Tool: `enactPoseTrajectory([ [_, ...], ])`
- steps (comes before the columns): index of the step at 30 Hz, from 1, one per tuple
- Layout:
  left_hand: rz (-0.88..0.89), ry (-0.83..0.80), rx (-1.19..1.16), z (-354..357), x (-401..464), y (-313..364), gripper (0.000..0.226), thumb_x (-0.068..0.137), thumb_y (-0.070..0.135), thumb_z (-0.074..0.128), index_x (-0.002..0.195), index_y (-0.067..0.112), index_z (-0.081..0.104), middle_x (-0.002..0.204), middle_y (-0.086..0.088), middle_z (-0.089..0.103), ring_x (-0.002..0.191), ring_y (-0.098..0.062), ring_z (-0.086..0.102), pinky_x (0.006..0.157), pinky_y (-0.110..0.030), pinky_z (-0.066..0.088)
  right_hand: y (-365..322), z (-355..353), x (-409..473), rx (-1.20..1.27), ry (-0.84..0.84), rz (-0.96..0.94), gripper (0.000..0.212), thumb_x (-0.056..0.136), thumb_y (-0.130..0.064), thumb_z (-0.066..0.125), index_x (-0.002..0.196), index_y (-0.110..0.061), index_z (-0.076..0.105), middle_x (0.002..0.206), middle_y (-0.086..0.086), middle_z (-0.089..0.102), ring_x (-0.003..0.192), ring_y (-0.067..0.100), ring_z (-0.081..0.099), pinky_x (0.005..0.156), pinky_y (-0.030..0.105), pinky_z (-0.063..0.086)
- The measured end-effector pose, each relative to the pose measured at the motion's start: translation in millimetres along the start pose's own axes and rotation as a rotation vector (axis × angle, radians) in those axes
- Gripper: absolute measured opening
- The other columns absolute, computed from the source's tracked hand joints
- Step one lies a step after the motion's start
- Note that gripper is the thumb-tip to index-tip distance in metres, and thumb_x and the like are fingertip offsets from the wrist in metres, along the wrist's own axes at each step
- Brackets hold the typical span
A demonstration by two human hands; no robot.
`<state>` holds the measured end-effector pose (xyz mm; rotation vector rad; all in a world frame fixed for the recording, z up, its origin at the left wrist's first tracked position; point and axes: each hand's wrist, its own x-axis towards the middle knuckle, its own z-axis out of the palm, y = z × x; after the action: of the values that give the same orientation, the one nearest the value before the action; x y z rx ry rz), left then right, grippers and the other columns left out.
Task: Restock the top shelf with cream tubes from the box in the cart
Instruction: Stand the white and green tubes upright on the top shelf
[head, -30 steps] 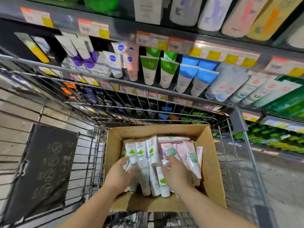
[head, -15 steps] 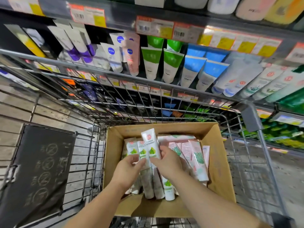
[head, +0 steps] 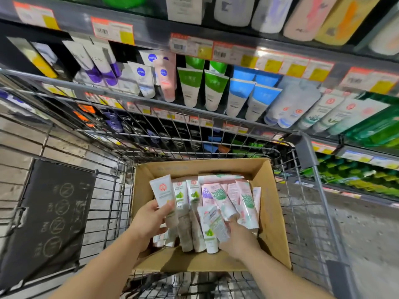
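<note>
Nearest the camera, two bare forearms reached down over the near rim of the wire cart into the open cardboard box that sat in its basket. The left hand had its grip clamped on a white cream tube, thumb on the front, the tube upright with its top clear above the others. The right hand had its grip closed around a second tube, tilted and lying across its neighbours. The remaining cream tubes stood packed against one another in the middle of the box, white ones to the left, pink ones to the right, with bare cardboard floor showing along the near edge and a strip free by the right wall. The box's far flap stood just inside the cart's far wire wall. To the left, a dark panel hung on the cart's side. Beyond the cart, the shelves rose close, their edges lined with price labels and their rows of tubes crowded side by side.
</note>
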<state>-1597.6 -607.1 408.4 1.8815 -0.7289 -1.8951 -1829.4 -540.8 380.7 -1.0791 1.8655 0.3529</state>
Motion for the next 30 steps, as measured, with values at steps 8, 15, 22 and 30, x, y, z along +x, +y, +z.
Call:
enactPoseTrajectory([
  [8,-0.055,0.001,0.03,-11,-5,-17,0.022,0.09,0.031,0.067,0.104,0.013,0.068,0.103,-0.009,0.074,0.101,-0.035,0.068,0.093,-0.056,0.051,-1,19,5,-0.108,0.12,-0.027,0.049,0.089,-0.032,0.058,0.135,-0.02,0.046,0.115,0.0,0.064,0.104,0.022,0.061,0.08,0.031,0.054],
  [15,-0.017,-0.209,0.169,1,-35,21,0.056,0.069,0.058,0.072,0.11,0.02,0.067,0.108,-0.002,0.074,0.102,-0.027,0.069,0.092,-0.048,0.054,-22,-32,-44,0.691,-0.259,-0.103,0.036,0.092,-0.025,0.065,0.123,-0.018,0.048,0.122,0.009,0.062,0.093,0.022,0.071,0.08,0.036,0.06],
  [22,0.163,-0.439,0.179,50,-109,128,0.016,0.096,0.03,0.057,0.095,0.014,0.063,0.067,0.001,0.062,0.052,-0.009,0.052,0.056,-0.023,0.043,-63,-136,-126,0.902,-0.297,-0.337,0.026,0.096,-0.015,0.059,0.122,-0.017,0.057,0.109,0.007,0.069,0.089,0.017,0.066,0.079,0.034,0.056],
  [30,0.457,-0.533,0.177,128,-192,239,0.024,0.098,0.025,0.053,0.11,0.009,0.067,0.097,-0.01,0.074,0.08,-0.02,0.068,0.068,-0.032,0.055,-40,-256,-221,1.025,-0.004,-0.492,0.018,0.095,-0.016,0.06,0.112,-0.02,0.064,0.103,-0.004,0.074,0.084,0.009,0.066,0.071,0.024,0.045],
])
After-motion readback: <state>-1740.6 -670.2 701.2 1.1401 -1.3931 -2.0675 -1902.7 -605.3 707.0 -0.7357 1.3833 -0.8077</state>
